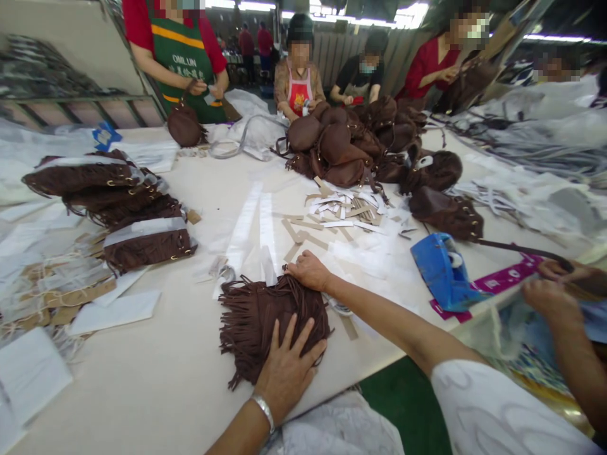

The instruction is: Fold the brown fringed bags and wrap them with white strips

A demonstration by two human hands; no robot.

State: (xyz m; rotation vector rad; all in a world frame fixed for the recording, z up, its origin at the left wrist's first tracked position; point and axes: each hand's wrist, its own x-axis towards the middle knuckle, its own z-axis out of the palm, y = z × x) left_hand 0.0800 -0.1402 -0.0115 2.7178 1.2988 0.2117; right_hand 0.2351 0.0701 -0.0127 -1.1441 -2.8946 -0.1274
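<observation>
- Spreading wide apart, the fingers of the left hand [283, 373] rest flat on the fringed bag [241, 328]; a silvery bracelet [265, 413] circles that wrist.
- The right hand [310, 272] curls its fingers closed on the bag's top edge, a small dark end at their tips.
- The fringed bag lies on the pale worktop [165, 379], fringe toward the left, a translucent strip [268, 268] at its top.
- Left of it sits a stack of brown bags [147, 251]; right, a blue tape dispenser [434, 268].
- Beyond are loose paper strips [339, 224], then a heap of bags [341, 148].
- Across the worktop, a person in a green apron [183, 60] holds a round bag [184, 124].
</observation>
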